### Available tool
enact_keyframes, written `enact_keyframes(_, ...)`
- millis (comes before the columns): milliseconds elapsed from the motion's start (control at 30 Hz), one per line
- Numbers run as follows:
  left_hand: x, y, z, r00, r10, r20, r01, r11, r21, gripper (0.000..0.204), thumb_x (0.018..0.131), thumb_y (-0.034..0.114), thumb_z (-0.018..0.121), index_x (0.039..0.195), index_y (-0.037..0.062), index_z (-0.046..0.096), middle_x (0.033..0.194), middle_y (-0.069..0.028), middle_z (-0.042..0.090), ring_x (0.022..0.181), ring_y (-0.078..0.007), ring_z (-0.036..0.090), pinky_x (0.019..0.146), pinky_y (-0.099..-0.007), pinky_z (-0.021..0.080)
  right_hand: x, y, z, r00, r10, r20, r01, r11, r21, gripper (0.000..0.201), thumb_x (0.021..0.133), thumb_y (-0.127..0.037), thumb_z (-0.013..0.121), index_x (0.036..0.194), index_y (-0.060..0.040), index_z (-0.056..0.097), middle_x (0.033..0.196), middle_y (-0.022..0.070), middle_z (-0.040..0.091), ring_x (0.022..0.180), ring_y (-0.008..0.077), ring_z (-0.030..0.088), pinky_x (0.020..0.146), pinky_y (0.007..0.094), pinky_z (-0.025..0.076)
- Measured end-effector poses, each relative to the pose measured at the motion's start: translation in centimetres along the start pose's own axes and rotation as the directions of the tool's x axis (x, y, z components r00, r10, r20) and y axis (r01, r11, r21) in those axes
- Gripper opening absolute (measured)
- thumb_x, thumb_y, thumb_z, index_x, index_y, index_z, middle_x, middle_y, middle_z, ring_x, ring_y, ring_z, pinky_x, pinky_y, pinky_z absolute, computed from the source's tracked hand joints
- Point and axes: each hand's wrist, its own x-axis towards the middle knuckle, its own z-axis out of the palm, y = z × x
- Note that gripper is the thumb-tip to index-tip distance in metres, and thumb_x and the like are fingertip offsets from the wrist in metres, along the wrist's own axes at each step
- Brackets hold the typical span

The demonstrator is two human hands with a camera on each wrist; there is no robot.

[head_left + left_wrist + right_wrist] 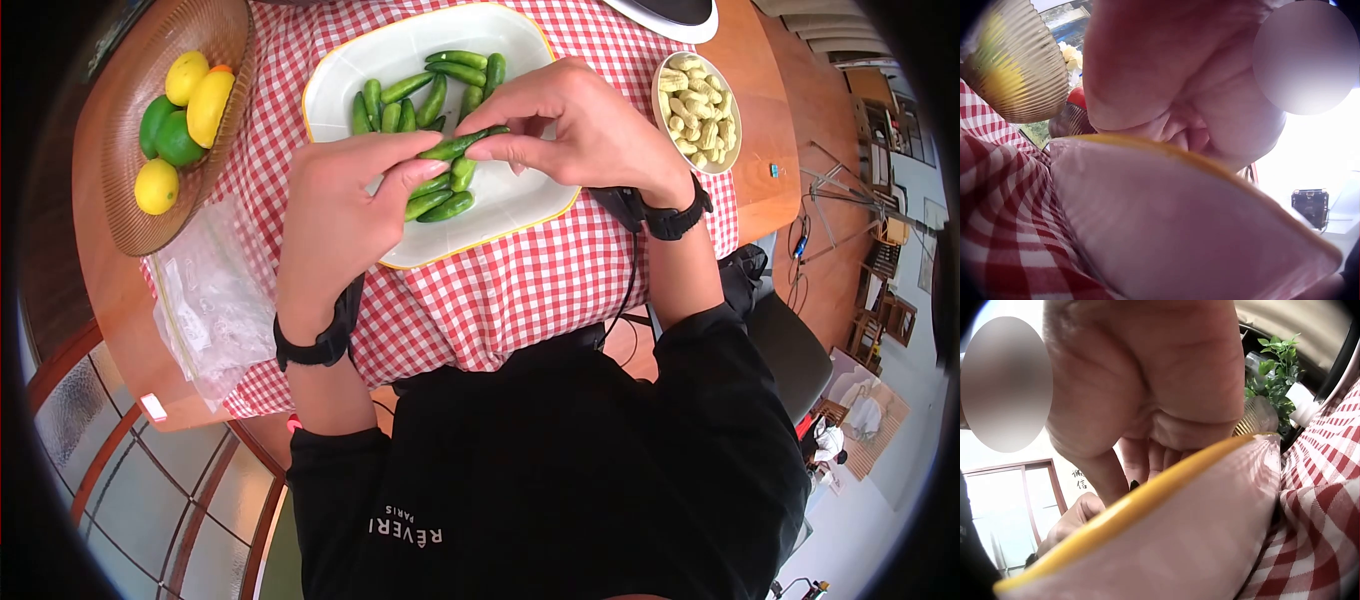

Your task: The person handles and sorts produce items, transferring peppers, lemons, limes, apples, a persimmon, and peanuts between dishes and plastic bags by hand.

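Observation:
My left hand (345, 210) and right hand (585, 125) meet over a white dish with a yellow rim (335, 85). Between them is a small green cucumber (447, 148), its two ends pinched by the thumb and forefinger of each hand. Several more small green cucumbers (405, 86) lie loosely in the dish, some beneath my fingers. From the left wrist, the left palm (1147, 62) shows above the dish wall (1147, 212), which hides the cucumbers. Likewise, the right wrist view has the right palm (1147, 369) over the rim (1129, 509).
A red-and-white checked cloth (480, 290) covers much of the wooden table (105, 310). At left, a ribbed amber bowl (120, 100) holds lemons (157, 187) and limes (178, 138), beside a clear plastic bag (215, 300). On the right stands a bowl of peanuts (697, 110).

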Motion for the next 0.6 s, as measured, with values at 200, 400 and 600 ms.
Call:
enact_keyframes(200,-0.1,0.6,-0.6,0.995,-0.082,-0.059,0.082,0.997,-0.011,0.025,0.083,-0.001,0.081,0.108,-0.001,0.079,0.097,-0.013,0.081,0.085,-0.0188,0.078,0.079,-0.0286,0.058,0.0,0.2,0.2,0.995,-0.062,-0.083,0.066,0.997,0.046,0.022,0.087,-0.012,0.085,0.107,-0.0037,0.082,0.085,0.0106,0.077,0.067,0.0174,0.07,0.064,0.0293,0.056)
enact_keyframes(400,0.2,1.6,-1.2,0.998,0.05,-0.027,-0.05,0.999,-0.012,0.023,0.081,-0.003,0.082,0.103,-0.0009,0.079,0.098,-0.0117,0.079,0.087,-0.0198,0.075,0.081,-0.0297,0.056,0.2,0.4,0.4,0.973,-0.163,-0.161,0.176,0.982,0.067,0.021,0.084,-0.012,0.086,0.105,-0.0063,0.083,0.082,0.0098,0.077,0.065,0.0165,0.069,0.063,0.0289,0.055)
enact_keyframes(600,-0.1,0.0,-1.9,0.994,0.062,0.095,-0.07,0.994,0.088,0.03,0.077,-0.002,0.084,0.107,0.0005,0.078,0.105,-0.0126,0.076,0.097,-0.0278,0.073,0.088,-0.0346,0.055,-0.3,0.6,0.1,0.995,-0.08,-0.053,0.073,0.989,-0.13,0.021,0.087,-0.014,0.085,0.106,-0.005,0.082,0.09,0.0081,0.079,0.072,0.0173,0.07,0.063,0.0303,0.055)
